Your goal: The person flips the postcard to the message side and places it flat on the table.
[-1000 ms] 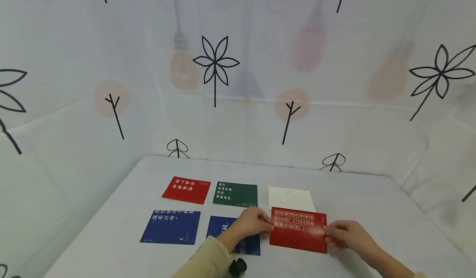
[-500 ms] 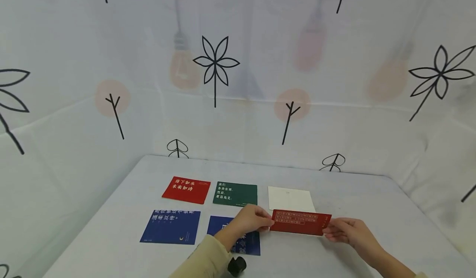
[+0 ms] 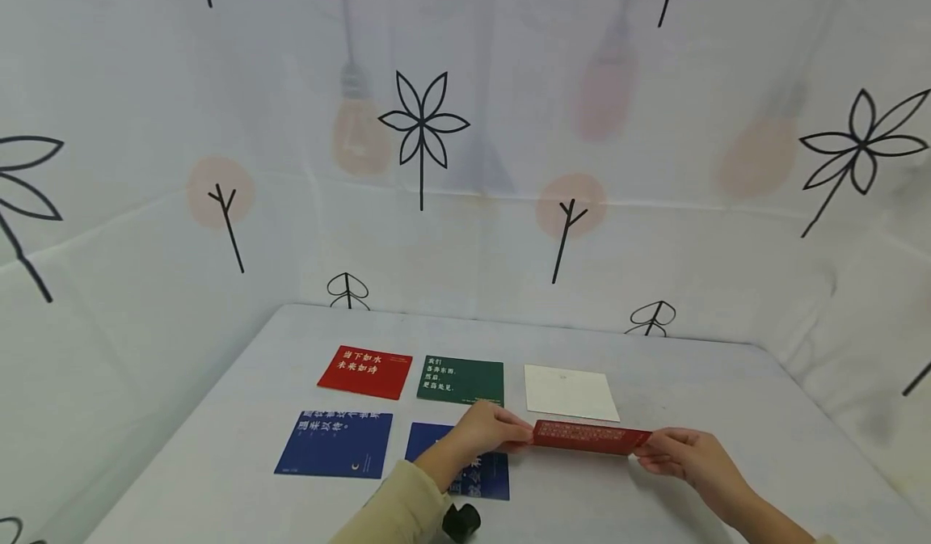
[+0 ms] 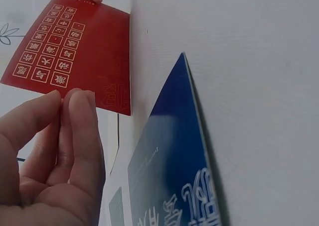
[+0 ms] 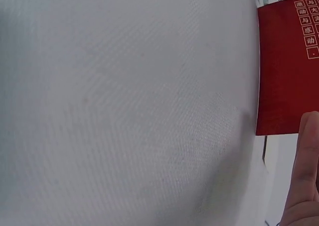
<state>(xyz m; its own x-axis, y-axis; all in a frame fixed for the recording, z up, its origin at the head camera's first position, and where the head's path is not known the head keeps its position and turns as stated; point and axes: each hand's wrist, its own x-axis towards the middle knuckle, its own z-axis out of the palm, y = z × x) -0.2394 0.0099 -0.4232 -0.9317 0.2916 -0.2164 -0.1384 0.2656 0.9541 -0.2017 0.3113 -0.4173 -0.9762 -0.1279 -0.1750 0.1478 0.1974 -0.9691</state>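
A red postcard (image 3: 589, 437) printed with boxed white characters is held between the two hands, tipped so the head view sees it as a narrow strip. My left hand (image 3: 486, 433) pinches its left edge between thumb and fingertips, plain in the left wrist view, where the red postcard (image 4: 92, 52) stands above the blue one. On the opposite edge, my right hand (image 3: 687, 459) grips it with thumb and fingers. Just behind lies a white card (image 3: 570, 392). The left hand and forearm partly cover a blue postcard (image 3: 487, 479) with white lettering.
Another red postcard (image 3: 366, 373) and a green one (image 3: 461, 381) lie in the back row. A blue postcard (image 3: 334, 445) with a small moon lies at front left. A small black object (image 3: 461, 521) is beside the left sleeve. Patterned cloth (image 3: 451, 245) hangs behind the white table (image 3: 218, 463).
The red postcard has tipped from facing the head camera to nearly edge-on, its lower edge rising. Both hands keep hold of it and have barely shifted. More of the white card shows.
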